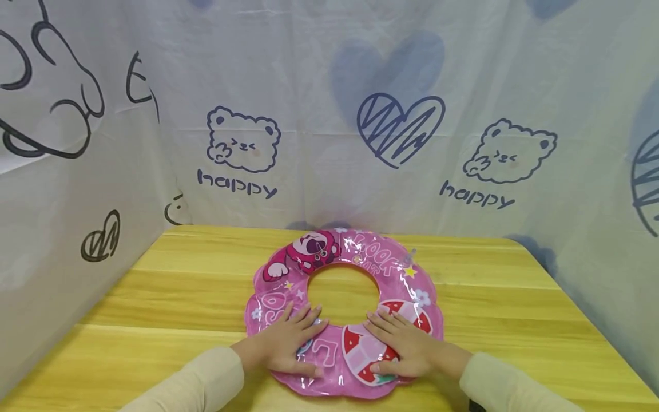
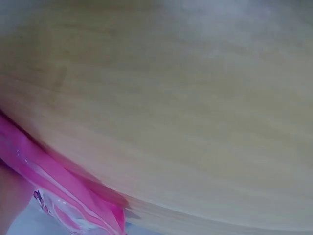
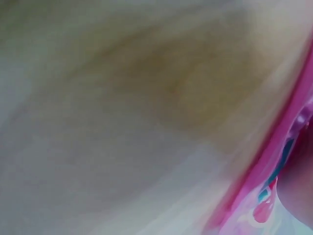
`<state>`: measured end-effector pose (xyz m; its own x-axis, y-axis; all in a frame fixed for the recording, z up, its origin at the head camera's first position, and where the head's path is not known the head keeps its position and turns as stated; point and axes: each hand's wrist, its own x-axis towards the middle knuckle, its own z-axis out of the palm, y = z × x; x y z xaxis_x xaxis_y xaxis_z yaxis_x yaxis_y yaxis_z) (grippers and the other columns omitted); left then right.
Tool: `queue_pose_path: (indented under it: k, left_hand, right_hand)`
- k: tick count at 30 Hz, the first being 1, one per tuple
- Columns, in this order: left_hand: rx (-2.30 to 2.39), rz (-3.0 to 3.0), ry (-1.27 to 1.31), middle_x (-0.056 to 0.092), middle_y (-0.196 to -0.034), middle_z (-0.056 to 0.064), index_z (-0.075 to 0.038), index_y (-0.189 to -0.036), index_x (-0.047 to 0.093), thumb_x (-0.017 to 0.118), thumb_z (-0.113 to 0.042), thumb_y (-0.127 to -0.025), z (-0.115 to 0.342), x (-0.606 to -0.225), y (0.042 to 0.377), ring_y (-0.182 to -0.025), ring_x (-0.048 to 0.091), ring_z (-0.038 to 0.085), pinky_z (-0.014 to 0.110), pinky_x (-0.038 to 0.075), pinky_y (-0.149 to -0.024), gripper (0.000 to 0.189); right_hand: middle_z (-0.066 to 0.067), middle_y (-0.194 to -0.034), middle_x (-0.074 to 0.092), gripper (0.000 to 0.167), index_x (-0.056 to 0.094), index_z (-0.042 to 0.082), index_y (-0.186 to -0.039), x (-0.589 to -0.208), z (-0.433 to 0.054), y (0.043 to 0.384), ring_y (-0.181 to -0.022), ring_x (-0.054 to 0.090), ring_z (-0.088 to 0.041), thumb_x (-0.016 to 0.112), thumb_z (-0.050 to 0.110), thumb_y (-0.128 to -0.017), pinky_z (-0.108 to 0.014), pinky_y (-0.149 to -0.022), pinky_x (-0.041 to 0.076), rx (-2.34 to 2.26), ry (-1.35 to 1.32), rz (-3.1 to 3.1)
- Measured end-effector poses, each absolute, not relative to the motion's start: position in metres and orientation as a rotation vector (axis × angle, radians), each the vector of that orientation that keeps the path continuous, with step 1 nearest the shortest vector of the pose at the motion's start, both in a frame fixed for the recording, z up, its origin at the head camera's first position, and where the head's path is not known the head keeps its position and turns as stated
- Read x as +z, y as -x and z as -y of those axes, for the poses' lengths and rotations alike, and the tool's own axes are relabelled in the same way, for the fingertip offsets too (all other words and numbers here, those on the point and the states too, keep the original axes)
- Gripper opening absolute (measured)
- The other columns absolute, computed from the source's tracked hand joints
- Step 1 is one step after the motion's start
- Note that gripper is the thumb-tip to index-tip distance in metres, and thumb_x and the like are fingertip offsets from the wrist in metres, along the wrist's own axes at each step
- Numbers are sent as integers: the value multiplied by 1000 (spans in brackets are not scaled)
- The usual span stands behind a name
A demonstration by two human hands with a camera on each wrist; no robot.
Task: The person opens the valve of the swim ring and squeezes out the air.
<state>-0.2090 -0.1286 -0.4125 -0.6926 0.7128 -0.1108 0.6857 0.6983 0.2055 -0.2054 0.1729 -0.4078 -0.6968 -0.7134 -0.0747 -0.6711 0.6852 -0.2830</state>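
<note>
A pink inflatable swim ring with a bear, strawberry pictures and lettering lies flat on the wooden table. On its near left part my left hand rests with fingers spread. My right hand lies palm down over the strawberry print at the near right. The fingertips of both hands point inward, toward the ring's hole. A small clear valve stands up at the ring's far right. The left wrist view has the ring's pink edge at lower left; the right wrist view has its edge at right.
Behind the table hangs a pale cloth printed with hearts, bears and the word happy. Another cloth wall runs along the left side. The table's right edge slants toward me.
</note>
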Motion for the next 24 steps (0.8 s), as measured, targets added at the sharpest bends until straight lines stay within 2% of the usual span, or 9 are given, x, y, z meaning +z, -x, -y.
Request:
queue_pose_path:
  k: [4, 7, 11, 15, 19, 24]
  left_hand:
    - [229, -2734, -1194, 10, -156, 15, -14, -148, 23, 39, -69, -84, 131, -415, 209, -143, 9, 37, 60, 3, -113, 86]
    - [304, -2743, -1209, 9, -156, 15, -13, -148, 22, 38, -62, -89, 133, -416, 210, -143, 8, 36, 59, 2, -112, 78]
    - [407, -2769, -1205, 15, -154, 16, -8, -146, 27, 42, -51, -92, 136, -413, 213, -143, 15, 34, 56, 9, -114, 71]
    - [350, -2860, -1224, 23, -152, 19, -2, -141, 35, 47, -51, -89, 142, -408, 216, -141, 21, 36, 52, 15, -114, 73]
    - [277, -2963, -1222, 24, -151, 19, -3, -141, 36, 49, -52, -88, 148, -405, 219, -141, 17, 38, 55, 11, -114, 74]
    - [298, -3032, -1155, 21, -152, 20, -7, -143, 34, 50, -53, -87, 151, -408, 223, -141, 13, 41, 59, 8, -113, 74]
  right_hand:
    - [-13, -148, 36, 56, 40, 9, -141, -406, -172, 208, -138, 27, -38, 39, 43, -97, -55, -111, 22, -363, 1157, -2742]
    - [-13, -143, 43, 48, 46, 8, -137, -404, -172, 210, -134, 35, -38, 38, 36, -99, -53, -109, 28, -327, 1224, -2788]
    - [-12, -140, 47, 49, 48, 6, -135, -403, -173, 211, -131, 41, -36, 42, 37, -97, -51, -107, 33, -267, 1280, -2837]
    - [-16, -139, 48, 58, 46, 2, -136, -403, -177, 211, -128, 45, -35, 45, 43, -95, -52, -104, 36, -239, 1329, -2878]
    - [-20, -140, 45, 62, 44, -2, -135, -404, -184, 217, -129, 43, -37, 48, 43, -93, -53, -104, 34, -232, 1347, -2952]
    - [-20, -147, 34, 63, 39, -1, -139, -406, -193, 226, -136, 30, -39, 49, 42, -93, -55, -110, 23, -251, 1232, -3011]
